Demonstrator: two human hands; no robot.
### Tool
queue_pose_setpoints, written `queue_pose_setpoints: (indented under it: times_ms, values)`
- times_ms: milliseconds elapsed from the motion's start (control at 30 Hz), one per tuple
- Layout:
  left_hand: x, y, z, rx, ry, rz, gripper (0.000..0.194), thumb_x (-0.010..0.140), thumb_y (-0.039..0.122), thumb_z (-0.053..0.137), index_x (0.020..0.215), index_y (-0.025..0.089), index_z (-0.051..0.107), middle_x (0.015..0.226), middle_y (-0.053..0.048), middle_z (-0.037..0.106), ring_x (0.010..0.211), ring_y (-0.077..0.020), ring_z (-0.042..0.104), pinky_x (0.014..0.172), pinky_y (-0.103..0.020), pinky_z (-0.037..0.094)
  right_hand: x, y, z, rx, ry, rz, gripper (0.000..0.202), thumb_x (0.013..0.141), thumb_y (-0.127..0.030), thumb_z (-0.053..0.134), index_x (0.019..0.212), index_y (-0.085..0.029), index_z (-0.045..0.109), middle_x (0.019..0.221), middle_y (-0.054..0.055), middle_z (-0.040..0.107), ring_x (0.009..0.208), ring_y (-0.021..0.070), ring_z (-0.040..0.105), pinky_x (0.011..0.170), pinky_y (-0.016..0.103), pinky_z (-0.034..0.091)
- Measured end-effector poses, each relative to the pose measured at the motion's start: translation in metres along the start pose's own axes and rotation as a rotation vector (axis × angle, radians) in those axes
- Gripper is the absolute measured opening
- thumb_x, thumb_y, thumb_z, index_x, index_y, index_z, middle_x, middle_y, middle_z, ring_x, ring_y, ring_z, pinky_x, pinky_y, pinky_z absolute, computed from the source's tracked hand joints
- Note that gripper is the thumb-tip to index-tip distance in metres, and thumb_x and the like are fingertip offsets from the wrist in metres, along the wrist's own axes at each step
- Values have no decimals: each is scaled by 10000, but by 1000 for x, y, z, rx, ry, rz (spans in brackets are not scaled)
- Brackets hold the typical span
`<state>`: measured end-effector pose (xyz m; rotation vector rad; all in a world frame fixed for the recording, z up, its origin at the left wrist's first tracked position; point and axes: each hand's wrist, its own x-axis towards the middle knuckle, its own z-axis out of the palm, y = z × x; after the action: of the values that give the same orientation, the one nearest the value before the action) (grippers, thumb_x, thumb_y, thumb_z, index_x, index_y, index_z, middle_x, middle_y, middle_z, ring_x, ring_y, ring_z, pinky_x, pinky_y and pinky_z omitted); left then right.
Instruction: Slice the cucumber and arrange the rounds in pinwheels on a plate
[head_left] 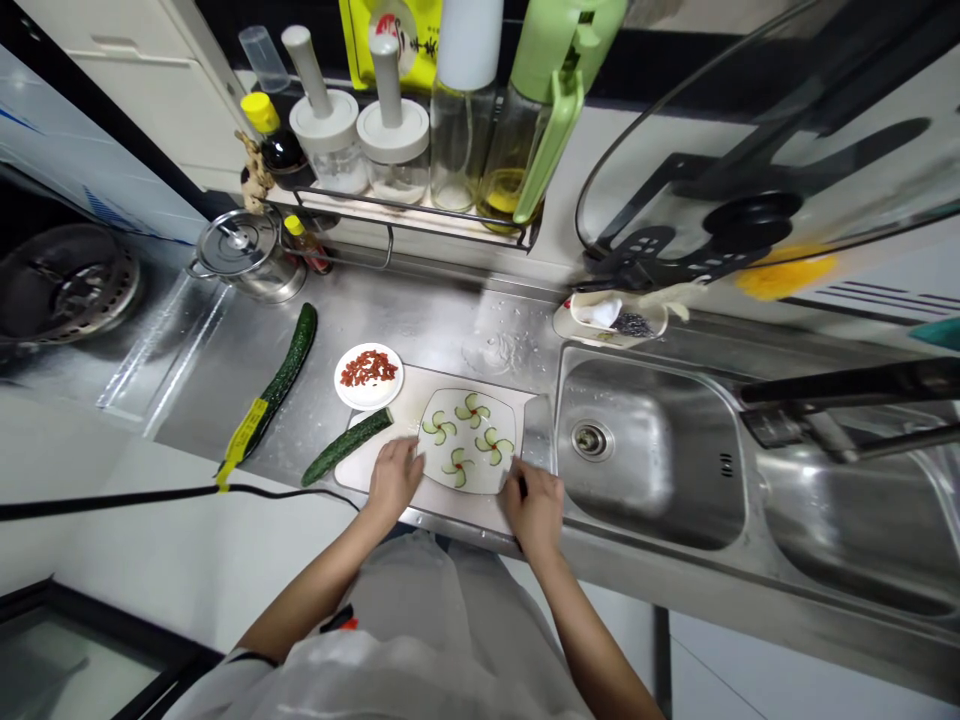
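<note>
A white squarish plate point(470, 481) with a thin dark rim lies on the pale cutting board point(405, 385). On it, several pinwheels of thin cucumber slices point(493, 446) have small red centres. My left hand point(395, 480) has its curled fingers at the plate's left edge. At the lower right edge, my right hand point(534, 503) pinches the rim between thumb and fingers. A cut cucumber point(346, 446) rests across the board's left end, below a small white dish point(369, 400) of red goji-like pieces. Beside the board's right end lies a broad metal blade point(538, 432), its handle hidden.
A whole cucumber point(289, 370) with a yellow label lies on the left of the steel counter. Behind it stands a lidded pot point(251, 262). Two sink basins point(660, 440) are on the right, under a dark faucet point(840, 400). A rack point(405, 215) holds jars and bottles.
</note>
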<state>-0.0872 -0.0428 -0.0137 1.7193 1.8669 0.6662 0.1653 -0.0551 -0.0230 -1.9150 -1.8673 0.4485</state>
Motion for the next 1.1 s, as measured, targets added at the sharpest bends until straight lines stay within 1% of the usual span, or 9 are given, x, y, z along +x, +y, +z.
queue_pose_setpoints:
  times_ms: [133, 233, 333, 400, 500, 633, 833, 967, 1100]
  values:
    - [2, -2, 4, -106, -79, -225, 356, 833, 300, 528, 1154, 148, 549, 849, -53, 635, 747, -161, 591, 740, -293, 471, 6, 1, 0, -54, 8, 111, 351, 850, -281, 431, 1100, -123, 619, 934, 96, 665, 860, 231, 496, 842, 353, 349]
    - [4, -1, 8, -161, -153, -300, 349, 825, 326, 531, 1131, 159, 556, 764, -12, 620, 678, -136, 581, 700, -259, 448, 9, 0, 2, -55, -46, 170, 362, 844, -260, 410, 1106, -137, 627, 897, 90, 668, 846, 225, 494, 800, 328, 346]
    - [8, -2, 11, -167, -186, -348, 290, 798, 311, 553, 1051, 174, 579, 710, 17, 585, 628, -118, 555, 658, -235, 418, 11, 0, 6, -38, -103, 220, 376, 838, -244, 404, 1126, -148, 625, 863, 85, 667, 857, 220, 502, 770, 307, 340]
    - [10, -4, 13, -180, -184, -366, 243, 771, 280, 572, 995, 186, 585, 691, 31, 565, 622, -110, 547, 652, -225, 406, 12, -1, 9, -14, -134, 234, 373, 834, -241, 402, 1117, -148, 627, 859, 83, 669, 843, 213, 510, 771, 303, 339]
    - [11, -8, 16, -227, -179, -374, 202, 735, 241, 590, 932, 200, 579, 660, 50, 537, 595, -100, 532, 633, -215, 395, 14, -3, 11, 14, -163, 240, 329, 829, -252, 406, 1038, -170, 646, 810, 64, 664, 788, 202, 510, 780, 303, 341]
    - [11, -14, 22, -367, -186, -432, 186, 731, 251, 577, 912, 212, 550, 622, 72, 496, 505, -87, 500, 565, -209, 396, 16, -5, 12, 29, -156, 266, 314, 821, -261, 402, 992, -176, 652, 756, 58, 647, 765, 201, 520, 772, 303, 342]
    - [9, -17, 27, -481, -177, -449, 190, 713, 270, 590, 884, 209, 537, 610, 77, 454, 489, -81, 481, 536, -205, 400, 18, -1, 13, 72, -167, 286, 335, 808, -275, 399, 1001, -162, 649, 737, 56, 647, 730, 199, 536, 754, 303, 345]
    - [9, -12, 21, -529, -179, -471, 202, 707, 292, 591, 884, 205, 545, 599, 81, 407, 490, -78, 451, 517, -199, 394, 19, 0, 12, 167, -158, 278, 279, 787, -289, 422, 900, -173, 649, 685, 38, 629, 656, 179, 527, 679, 280, 349]
    - [12, 2, 7, -517, -149, -459, 178, 704, 279, 588, 860, 199, 555, 597, 78, 377, 506, -75, 440, 519, -192, 397, 21, 0, 9, 314, -155, 341, 227, 757, -321, 467, 853, -179, 616, 633, 5, 578, 594, 159, 491, 600, 264, 348]
